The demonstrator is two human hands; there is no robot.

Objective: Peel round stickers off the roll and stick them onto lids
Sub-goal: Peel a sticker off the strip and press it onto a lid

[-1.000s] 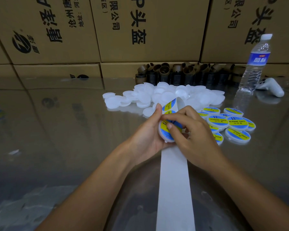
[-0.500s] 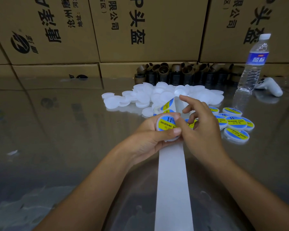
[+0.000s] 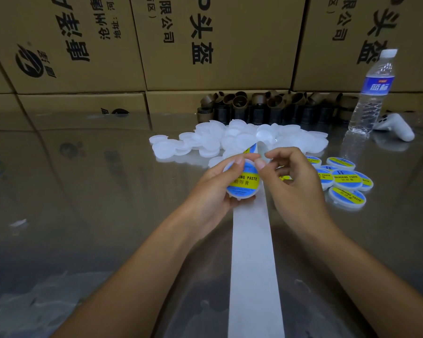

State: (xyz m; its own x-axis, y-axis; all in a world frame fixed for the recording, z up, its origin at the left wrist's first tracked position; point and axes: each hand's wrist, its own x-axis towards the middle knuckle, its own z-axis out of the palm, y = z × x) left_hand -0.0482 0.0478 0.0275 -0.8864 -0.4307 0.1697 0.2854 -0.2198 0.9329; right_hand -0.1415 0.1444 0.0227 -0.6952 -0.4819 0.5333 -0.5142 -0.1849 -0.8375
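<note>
Left hand (image 3: 213, 193) gripping lid (image 3: 241, 197), thumb over top rim, now tilting face toward me. Right hand (image 3: 297, 184) lifting off soldering-paste sticker (image 3: 246, 182), fingers loosely curled, holding nothing. I'm judging sticker seated; lid probably heading for finished lids (image 3: 344, 179) beside backing strip (image 3: 253, 252).

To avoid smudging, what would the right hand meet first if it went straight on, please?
The right hand would likely meet the round white blue-and-yellow-stickered lid in the left hand; depth unclear.
</note>
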